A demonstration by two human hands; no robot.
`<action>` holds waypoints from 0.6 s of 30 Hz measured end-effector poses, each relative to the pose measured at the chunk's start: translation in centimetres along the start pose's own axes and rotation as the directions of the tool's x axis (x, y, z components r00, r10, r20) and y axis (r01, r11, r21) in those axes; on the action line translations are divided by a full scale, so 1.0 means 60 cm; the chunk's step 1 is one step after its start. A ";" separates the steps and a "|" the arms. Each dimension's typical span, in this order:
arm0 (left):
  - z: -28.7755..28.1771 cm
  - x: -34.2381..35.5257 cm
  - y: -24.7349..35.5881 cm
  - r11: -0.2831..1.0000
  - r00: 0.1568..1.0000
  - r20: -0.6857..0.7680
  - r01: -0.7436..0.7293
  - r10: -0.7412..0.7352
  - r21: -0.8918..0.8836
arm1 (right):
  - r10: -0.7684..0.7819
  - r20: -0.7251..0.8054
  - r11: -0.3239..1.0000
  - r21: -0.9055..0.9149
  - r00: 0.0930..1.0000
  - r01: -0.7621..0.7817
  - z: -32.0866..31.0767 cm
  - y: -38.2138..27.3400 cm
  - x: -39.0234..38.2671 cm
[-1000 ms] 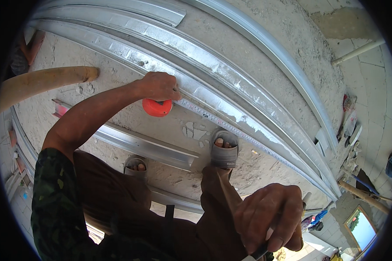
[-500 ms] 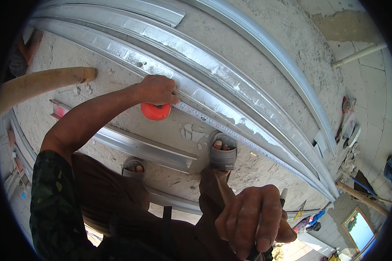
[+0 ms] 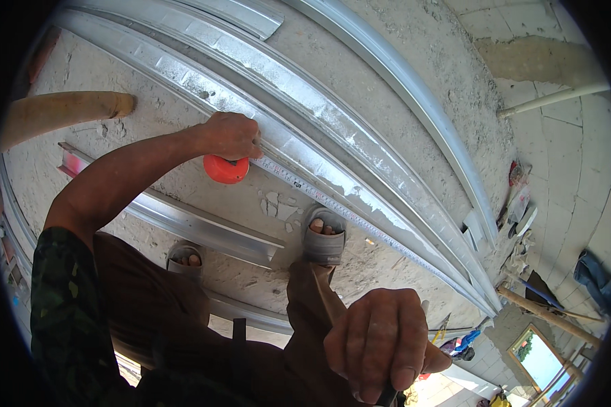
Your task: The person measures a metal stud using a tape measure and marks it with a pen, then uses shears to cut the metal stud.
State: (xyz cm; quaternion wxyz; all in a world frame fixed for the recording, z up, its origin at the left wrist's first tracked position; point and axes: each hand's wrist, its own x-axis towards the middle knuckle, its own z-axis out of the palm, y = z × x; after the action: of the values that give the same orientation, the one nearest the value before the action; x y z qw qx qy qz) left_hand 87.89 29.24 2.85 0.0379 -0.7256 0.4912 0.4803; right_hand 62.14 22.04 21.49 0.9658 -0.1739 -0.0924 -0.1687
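We found the left hand (image 3: 232, 136) gripping the orange tape measure (image 3: 226, 169), its blade (image 3: 360, 220) already stretched along the metal channel (image 3: 332, 146), while the right hand (image 3: 380, 342), fisted on a dark tool, had marked nothing yet.

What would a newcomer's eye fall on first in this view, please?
The orange tape measure under the left hand stands out at centre, its blade drawn out rightward along the long metal channels on the concrete floor. Low in the foreground, the right hand is closed around a dark tool I cannot identify.
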 end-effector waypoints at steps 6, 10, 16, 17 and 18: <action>0.022 -0.003 -0.012 1.000 1.000 0.003 -0.013 0.013 -0.024 | -0.036 -0.153 0.997 0.060 0.988 0.046 -0.049 -0.013 -0.011; 0.001 0.003 -0.002 0.999 0.999 -0.026 -0.038 0.038 -0.020 | -0.228 -0.569 0.953 -0.298 0.790 0.061 -0.119 -0.014 -0.095; 0.007 0.000 -0.008 0.999 1.000 -0.019 -0.013 0.012 -0.032 | -0.277 -0.753 0.610 -0.618 0.597 -0.497 -0.182 0.044 -0.050; 0.008 0.000 -0.010 0.999 1.000 -0.023 -0.020 0.019 -0.031 | -0.309 -0.773 0.509 -0.626 0.554 -0.591 -0.192 0.049 -0.039; 0.010 0.001 -0.012 0.999 0.999 -0.039 -0.034 0.032 -0.042 | -0.306 -0.780 0.484 -0.621 0.546 -0.616 -0.201 0.052 -0.032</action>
State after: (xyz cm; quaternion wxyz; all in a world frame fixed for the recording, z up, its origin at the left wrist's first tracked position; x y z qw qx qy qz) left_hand 88.04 29.87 2.20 0.0052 -0.7273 0.4934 0.4771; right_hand 62.93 20.90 8.98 0.6754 -0.5371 0.4839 -0.1456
